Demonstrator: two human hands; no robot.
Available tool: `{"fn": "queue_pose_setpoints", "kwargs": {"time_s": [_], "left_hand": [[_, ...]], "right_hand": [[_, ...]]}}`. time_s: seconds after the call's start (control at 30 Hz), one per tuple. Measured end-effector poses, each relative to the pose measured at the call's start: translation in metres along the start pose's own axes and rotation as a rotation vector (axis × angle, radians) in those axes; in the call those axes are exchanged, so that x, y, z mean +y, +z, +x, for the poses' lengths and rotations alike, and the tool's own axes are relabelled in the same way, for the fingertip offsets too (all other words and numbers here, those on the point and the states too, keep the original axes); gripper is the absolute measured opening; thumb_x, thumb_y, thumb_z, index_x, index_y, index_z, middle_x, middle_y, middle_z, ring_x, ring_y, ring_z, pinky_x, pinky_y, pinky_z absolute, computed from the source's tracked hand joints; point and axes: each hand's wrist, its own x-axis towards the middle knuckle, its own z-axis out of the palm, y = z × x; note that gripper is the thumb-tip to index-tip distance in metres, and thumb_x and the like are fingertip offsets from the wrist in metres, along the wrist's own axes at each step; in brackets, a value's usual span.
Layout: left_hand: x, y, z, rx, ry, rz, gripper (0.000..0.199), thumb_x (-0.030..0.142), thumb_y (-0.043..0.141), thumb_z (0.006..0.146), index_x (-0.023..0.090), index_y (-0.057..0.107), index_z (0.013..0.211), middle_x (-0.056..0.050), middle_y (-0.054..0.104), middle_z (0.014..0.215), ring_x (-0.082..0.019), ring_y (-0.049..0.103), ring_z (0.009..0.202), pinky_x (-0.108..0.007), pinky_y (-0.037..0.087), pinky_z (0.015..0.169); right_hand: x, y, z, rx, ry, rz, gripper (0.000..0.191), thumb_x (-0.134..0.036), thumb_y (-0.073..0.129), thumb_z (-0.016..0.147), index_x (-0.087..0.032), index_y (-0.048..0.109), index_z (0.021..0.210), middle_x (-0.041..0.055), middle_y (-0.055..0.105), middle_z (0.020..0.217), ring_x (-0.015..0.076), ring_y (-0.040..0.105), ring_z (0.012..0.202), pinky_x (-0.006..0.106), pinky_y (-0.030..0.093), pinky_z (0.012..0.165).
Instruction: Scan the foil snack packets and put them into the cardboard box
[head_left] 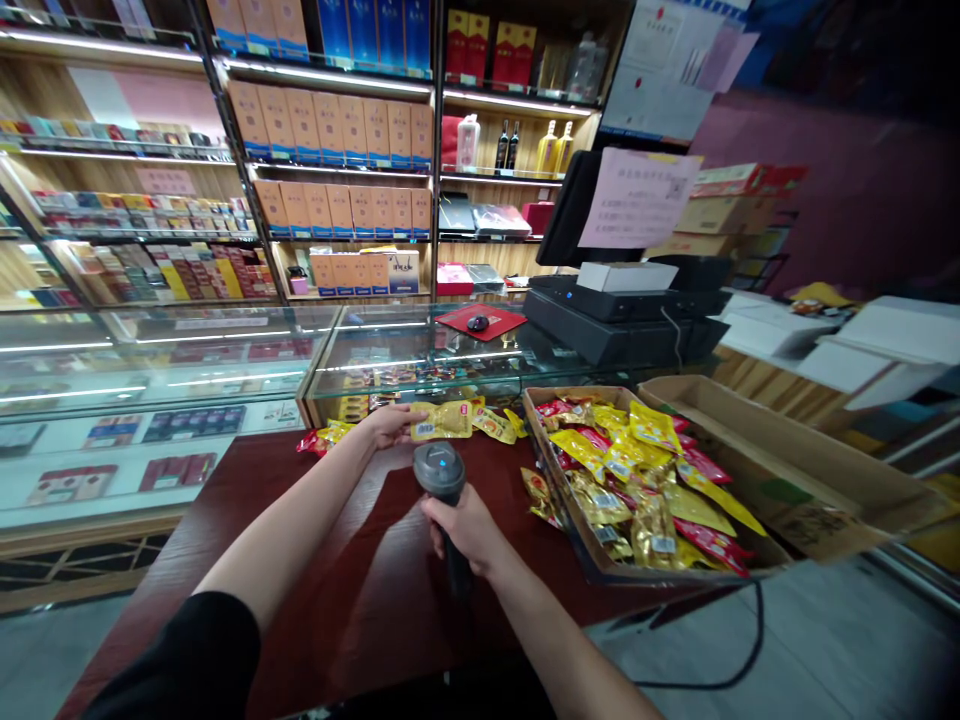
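Note:
My right hand (472,525) is wrapped round the handle of a dark grey barcode scanner (439,470), held upright above the dark red tabletop (352,560). Just beyond the scanner, my left hand (390,425) pinches the left end of a gold snack packet (444,420). Another yellow packet (495,424) lies to the right of it. Left of my wrist rests a red and yellow packet (326,437), partly hidden by my arm. To the right, an open cardboard box (559,500) holds several red, yellow and gold packets.
A glass display counter (405,345) runs behind the table, with a mouse (478,323) on a red mat. A till with a monitor (570,215) stands at the back right. A black cable (759,630) loops at lower right. Stocked shelves (330,170) line the wall.

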Motion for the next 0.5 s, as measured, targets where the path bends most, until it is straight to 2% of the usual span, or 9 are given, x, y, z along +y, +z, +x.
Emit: {"fn": "queue_pose_setpoints", "kwargs": {"time_s": [0.17, 0.4, 0.5], "left_hand": [[-0.0007, -0.0039, -0.0014, 0.002, -0.003, -0.008, 0.034, 0.023, 0.078, 0.066, 0.014, 0.063, 0.094, -0.006, 0.071, 0.078, -0.015, 0.068, 0.061, -0.024, 0.057, 0.056], [-0.0027, -0.0063, -0.0022, -0.014, -0.003, -0.028, 0.03, 0.017, 0.077, 0.066, 0.013, 0.063, 0.092, -0.008, 0.071, 0.082, -0.017, 0.069, 0.063, -0.028, 0.058, 0.061], [-0.0045, -0.004, -0.0021, -0.001, 0.02, -0.07, 0.024, 0.018, 0.072, 0.072, 0.015, 0.065, 0.095, -0.008, 0.072, 0.083, -0.019, 0.07, 0.069, -0.029, 0.058, 0.065]], "right_hand": [[-0.0041, 0.0019, 0.0015, 0.072, -0.003, -0.011, 0.014, -0.026, 0.054, 0.063, -0.019, 0.047, 0.053, -0.0067, 0.042, 0.033, 0.008, 0.036, 0.028, 0.021, 0.032, 0.031], [-0.0024, 0.0006, 0.0028, 0.093, -0.04, -0.036, 0.018, -0.026, 0.053, 0.064, -0.019, 0.046, 0.049, -0.006, 0.042, 0.033, 0.0075, 0.036, 0.028, 0.021, 0.032, 0.032], [-0.0006, 0.0004, 0.0034, 0.085, -0.037, -0.031, 0.018, -0.026, 0.053, 0.065, -0.019, 0.046, 0.049, -0.0059, 0.042, 0.033, 0.0073, 0.036, 0.028, 0.02, 0.032, 0.032]]}}
